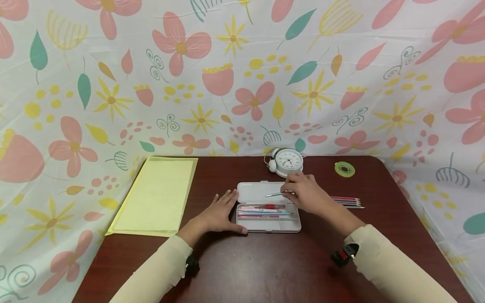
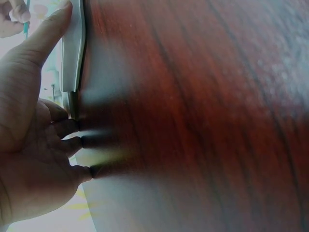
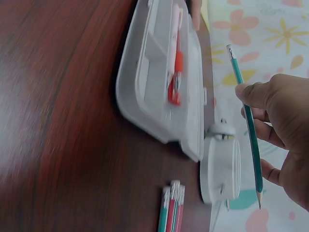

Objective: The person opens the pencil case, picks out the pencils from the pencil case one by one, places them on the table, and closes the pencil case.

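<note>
An open white pencil case (image 1: 291,226) lies on the table, its lid (image 1: 248,191) folded back. Several pens and pencils fill its long compartment, among them a red-capped pen (image 3: 175,89). My right hand (image 1: 307,194) pinches a green pencil (image 3: 252,133) between thumb and fingers above the lid. That pencil's eraser end points left, and its sharpened tip shows below the fingers in the right wrist view. At the case's left end, my left hand (image 1: 217,215) rests with fingers spread, the thumb (image 2: 50,31) along the front edge.
Several loose pencils (image 1: 350,203) lie right of the case, partly behind my right forearm. A white alarm clock (image 1: 289,161) stands behind the case. Back right sits a green tape roll (image 1: 345,169). A yellow mesh folder (image 1: 153,198) covers the table's left side. Floral cloth (image 1: 242,84) hangs behind.
</note>
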### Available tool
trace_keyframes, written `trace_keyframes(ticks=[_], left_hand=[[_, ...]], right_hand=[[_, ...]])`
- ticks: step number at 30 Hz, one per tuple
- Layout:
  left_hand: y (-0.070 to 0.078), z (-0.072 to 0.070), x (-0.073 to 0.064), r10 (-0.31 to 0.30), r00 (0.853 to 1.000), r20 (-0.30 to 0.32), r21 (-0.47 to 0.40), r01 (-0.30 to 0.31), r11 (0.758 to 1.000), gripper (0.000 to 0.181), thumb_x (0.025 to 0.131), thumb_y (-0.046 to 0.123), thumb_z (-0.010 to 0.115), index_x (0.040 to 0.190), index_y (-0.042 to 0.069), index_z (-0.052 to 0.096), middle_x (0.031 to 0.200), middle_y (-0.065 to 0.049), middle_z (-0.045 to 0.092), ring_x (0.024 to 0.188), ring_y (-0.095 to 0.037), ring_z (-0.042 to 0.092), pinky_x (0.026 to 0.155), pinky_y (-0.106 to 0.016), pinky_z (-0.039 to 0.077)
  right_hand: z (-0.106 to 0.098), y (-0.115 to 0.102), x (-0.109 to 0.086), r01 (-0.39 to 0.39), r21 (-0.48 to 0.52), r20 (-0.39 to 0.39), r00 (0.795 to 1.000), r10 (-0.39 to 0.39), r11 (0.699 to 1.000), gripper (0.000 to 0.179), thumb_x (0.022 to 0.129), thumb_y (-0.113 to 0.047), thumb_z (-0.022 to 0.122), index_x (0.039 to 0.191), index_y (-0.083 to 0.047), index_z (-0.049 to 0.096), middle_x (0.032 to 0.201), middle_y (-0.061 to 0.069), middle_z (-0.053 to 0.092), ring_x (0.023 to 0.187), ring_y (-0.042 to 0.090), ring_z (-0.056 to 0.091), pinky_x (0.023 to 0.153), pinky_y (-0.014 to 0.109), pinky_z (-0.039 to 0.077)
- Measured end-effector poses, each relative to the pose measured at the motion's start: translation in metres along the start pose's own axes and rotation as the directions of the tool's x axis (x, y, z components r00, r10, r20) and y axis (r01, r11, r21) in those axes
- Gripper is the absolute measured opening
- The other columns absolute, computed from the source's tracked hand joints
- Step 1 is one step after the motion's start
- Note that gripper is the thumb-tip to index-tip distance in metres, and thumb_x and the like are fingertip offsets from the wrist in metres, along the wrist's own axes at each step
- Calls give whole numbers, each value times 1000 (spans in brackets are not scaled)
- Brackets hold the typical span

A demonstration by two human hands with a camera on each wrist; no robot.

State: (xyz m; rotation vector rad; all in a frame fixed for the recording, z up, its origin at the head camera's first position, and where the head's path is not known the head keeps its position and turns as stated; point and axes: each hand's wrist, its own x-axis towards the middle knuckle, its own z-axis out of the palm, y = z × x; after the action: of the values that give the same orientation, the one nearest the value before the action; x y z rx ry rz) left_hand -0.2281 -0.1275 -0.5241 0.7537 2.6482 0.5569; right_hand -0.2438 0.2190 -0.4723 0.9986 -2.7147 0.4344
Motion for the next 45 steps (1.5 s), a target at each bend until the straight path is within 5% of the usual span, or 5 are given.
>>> trace_keyframes(ticks=[10, 18, 29, 45], left_hand=[[3, -3, -2, 1, 1000, 2, -2, -1, 1000, 138, 84, 75, 84, 178, 4, 11, 187, -16, 12, 175, -37, 9, 139, -68, 9], [3, -1, -2, 3, 1000, 2, -4, -3, 1000, 138, 84, 75, 84, 178, 4, 11, 187, -17, 13, 175, -37, 10, 139, -68, 10], [2, 0, -1, -6, 1000, -1, 8, 6, 1000, 139, 83, 76, 84, 178, 4, 11, 187, -16, 13, 175, -35, 10, 139, -67, 10], [2, 1, -1, -5, 1000, -2, 2, 5, 1000, 138, 84, 75, 84, 178, 5, 11, 187, -15, 13, 175, -35, 10, 139, -67, 9]], right_hand=[[-8, 21, -29, -63, -28, -51, 997, 61, 998, 10, 95, -13, 87, 104, -18, 85, 100, -4, 62, 90, 16, 49, 79, 46, 39], [-9, 42, -64, -85, -51, -91, 993, 80, 995, 15, 91, -10, 90, 100, -19, 83, 98, -5, 61, 88, 15, 50, 77, 50, 42], [-6, 70, -109, -169, -94, -51, 985, 165, 981, 16, 92, -11, 89, 101, -21, 82, 99, -5, 64, 88, 18, 53, 77, 59, 47], [9, 81, -126, -62, -224, -89, 995, 43, 973, 19, 88, -10, 90, 101, -19, 80, 97, -3, 63, 87, 19, 54, 76, 62, 49]])
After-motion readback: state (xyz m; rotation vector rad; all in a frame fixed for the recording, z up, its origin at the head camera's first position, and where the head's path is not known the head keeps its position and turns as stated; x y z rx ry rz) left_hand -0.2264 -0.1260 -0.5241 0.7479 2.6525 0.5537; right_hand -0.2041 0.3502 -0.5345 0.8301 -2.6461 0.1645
